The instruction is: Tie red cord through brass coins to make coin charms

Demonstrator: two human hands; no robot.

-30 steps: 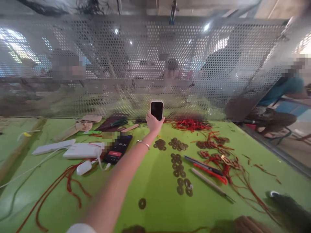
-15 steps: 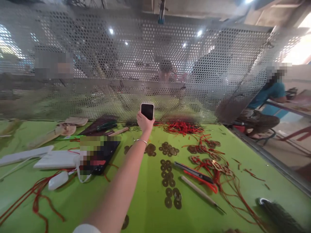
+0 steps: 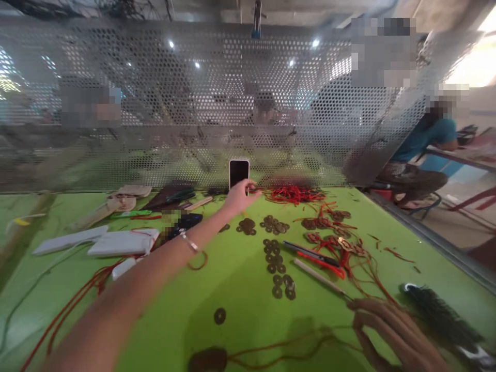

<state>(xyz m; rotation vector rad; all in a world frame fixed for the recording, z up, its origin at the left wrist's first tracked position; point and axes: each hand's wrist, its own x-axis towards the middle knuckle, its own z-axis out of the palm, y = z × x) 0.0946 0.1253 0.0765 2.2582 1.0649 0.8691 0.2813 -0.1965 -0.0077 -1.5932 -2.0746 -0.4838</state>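
Left hand: fingers parted; I see nothing pinched.
Right hand: fingers curled beside red cord; grip I cannot tell.
Smartphone: upright behind left fingers, apparently propped by perforated panel.

The left arm is long and almost straight, and it reaches far out in front. The left hand is at the end of it, with the fingers a little bent and a gap by the thumb. The right hand is down low and close, its fingers curled and pointing left.
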